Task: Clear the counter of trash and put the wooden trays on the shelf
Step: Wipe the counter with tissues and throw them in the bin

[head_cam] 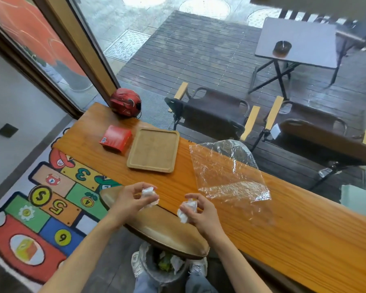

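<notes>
Wooden trays point(154, 150): 2 on counter point(283, 218) | tissue wads: 2, left hand point(129, 200) and right hand point(201, 212) each clutching one | plastic sheet point(228, 176): 1

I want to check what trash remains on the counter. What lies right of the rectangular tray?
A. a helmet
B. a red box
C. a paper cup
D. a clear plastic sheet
D: the clear plastic sheet lies flat on the counter, right of the tray.

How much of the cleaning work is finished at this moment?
Some trash already lies in the bin below. The left hand and right hand each hold a crumpled tissue. Left: the plastic sheet and red box on the counter, and the wooden tray, not yet shelved.
</notes>
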